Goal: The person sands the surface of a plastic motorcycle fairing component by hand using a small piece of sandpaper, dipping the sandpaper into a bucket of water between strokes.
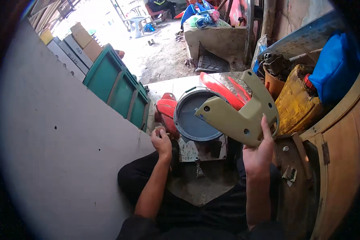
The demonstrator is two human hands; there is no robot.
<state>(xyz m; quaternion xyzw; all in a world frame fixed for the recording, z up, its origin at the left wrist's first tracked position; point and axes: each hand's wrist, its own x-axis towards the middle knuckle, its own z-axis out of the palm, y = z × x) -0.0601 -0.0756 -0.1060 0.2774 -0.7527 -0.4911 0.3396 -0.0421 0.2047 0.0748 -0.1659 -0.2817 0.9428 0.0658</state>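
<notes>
My right hand (258, 158) holds up an olive-tan plastic panel (244, 120) by its lower part; the panel is U-shaped with several holes and partly covers a grey bucket of dark liquid (190, 122). To the bucket's left, my left hand (161, 144) is closed on a small brownish piece (159, 128), perhaps sandpaper. Red plastic panels lie beside the bucket (167, 108) and behind it (215, 89), on a white tiled block (168, 84).
Left are a grey wall (68, 144), green crates (101, 80) and boxes (84, 42). Right stand a stained yellow jerrycan (294, 104), blue bag (331, 72) and wooden boards (344, 148). Behind are a concrete block (212, 44), plastic chair (135, 25) and seated person (164, 6).
</notes>
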